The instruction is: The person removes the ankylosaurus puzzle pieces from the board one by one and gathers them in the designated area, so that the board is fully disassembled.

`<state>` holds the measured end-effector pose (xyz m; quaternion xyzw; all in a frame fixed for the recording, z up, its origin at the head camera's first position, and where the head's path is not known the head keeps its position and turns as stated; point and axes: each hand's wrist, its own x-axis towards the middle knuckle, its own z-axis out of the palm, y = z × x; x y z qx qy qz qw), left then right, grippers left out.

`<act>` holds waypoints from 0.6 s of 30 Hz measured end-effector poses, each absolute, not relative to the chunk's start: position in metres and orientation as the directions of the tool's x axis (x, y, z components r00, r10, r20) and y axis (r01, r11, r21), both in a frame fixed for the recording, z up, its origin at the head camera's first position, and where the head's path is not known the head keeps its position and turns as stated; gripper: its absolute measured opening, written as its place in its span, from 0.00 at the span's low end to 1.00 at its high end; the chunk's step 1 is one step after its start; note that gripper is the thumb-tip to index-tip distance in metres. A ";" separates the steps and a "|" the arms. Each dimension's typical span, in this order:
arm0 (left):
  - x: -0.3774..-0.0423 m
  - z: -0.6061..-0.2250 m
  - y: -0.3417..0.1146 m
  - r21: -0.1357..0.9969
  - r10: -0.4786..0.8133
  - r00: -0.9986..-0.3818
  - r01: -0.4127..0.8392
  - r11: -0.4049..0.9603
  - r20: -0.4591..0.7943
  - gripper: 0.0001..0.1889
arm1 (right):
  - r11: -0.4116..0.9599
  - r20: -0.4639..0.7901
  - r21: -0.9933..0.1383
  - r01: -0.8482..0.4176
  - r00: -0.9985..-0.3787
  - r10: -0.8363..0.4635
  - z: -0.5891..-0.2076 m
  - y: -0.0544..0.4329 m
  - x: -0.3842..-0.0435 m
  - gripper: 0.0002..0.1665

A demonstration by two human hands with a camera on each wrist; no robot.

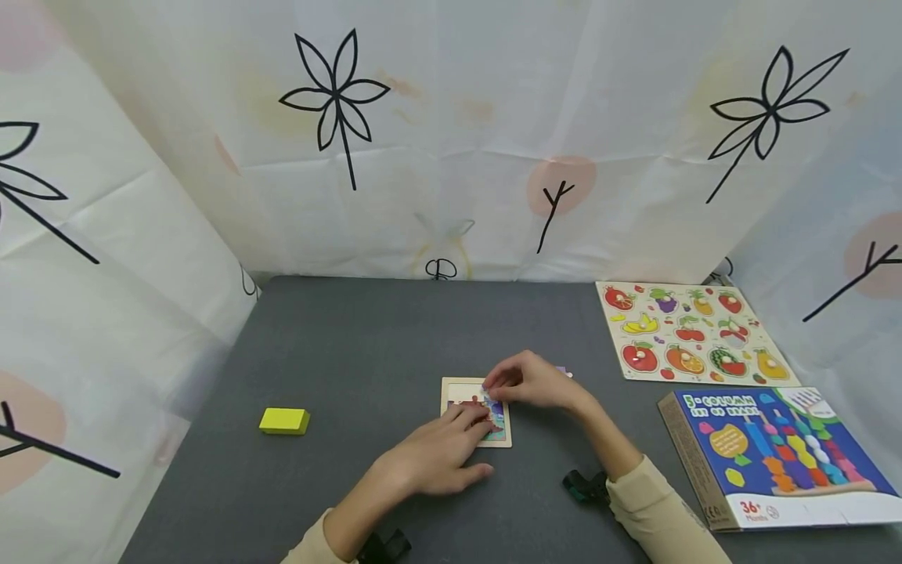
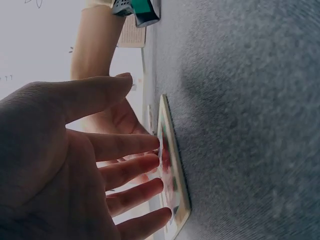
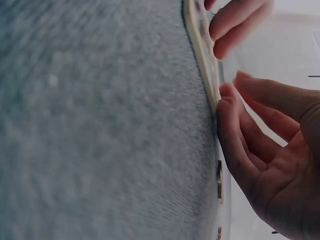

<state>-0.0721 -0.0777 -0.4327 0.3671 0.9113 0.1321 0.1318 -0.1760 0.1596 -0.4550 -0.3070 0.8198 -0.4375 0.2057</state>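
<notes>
A small jigsaw puzzle board (image 1: 445, 394) with a pale wooden rim lies on the grey table, its colourful picture partly covered by both hands. My left hand (image 1: 451, 445) rests over its lower left part, fingers extended; in the left wrist view the fingertips (image 2: 162, 186) meet the picture surface. My right hand (image 1: 527, 381) is at the upper right corner with bent fingers. Its thumb and index fingertips come close together at the rim in the right wrist view; I cannot tell whether a piece is between them. A lavender puzzle piece (image 1: 564, 371) shows partly behind the right hand.
A yellow block (image 1: 284, 421) lies on the table to the left. At the back right is a fruit puzzle board (image 1: 669, 374). In front of that, a blue toy box (image 1: 719, 462) stands near the right forearm. White printed cloth walls (image 1: 451, 117) surround the table.
</notes>
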 end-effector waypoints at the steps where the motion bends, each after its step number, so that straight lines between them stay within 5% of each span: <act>1: -0.072 -0.433 -0.077 0.328 0.704 -0.695 0.637 0.697 -0.147 0.30 | 0.436 -0.069 -0.836 -0.332 -0.726 -0.685 -0.455 0.158 -0.177 0.08; 18: -0.068 -0.435 -0.075 0.352 0.685 -0.705 0.604 0.715 -0.181 0.32 | 0.525 -0.108 -0.763 -0.376 -0.727 -0.678 -0.453 0.148 -0.176 0.03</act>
